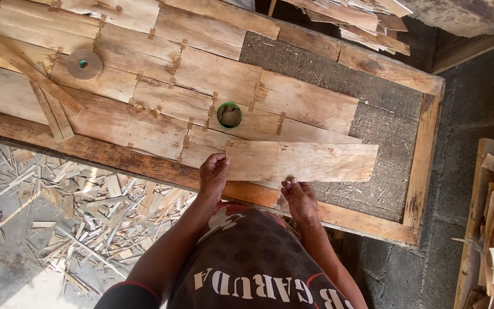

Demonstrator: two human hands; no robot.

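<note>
— Where are the hands?

— Both at the near edge of the surface (pixel 373 220). The left hand (pixel 213 174) pinches the left end of a thin veneer strip (pixel 304 162), fingers curled over its corner; the right hand (pixel 298 197) has its fingertips pressed on the strip's near edge, about mid-length — resting on it more than gripping.

— And the strip's lie?

— Flat, long axis running left to right, stretching away to the right of both hands. The left hand is at its end, the right hand nearer its middle; the far right end is free.

— What's around it?

— Its left part overlaps a sheet of taped-together veneer pieces (pixel 161 86) (small tape tabs at the joints). A green tape roll (pixel 229 115) sits just beyond the strip, a brown tape roll (pixel 84 63) well off to the left. Rightward the strip lies over rough bare board, with open room up to the raised wooden rim (pixel 424 166). Offcuts litter the floor (pixel 7 269) on the left.
</note>
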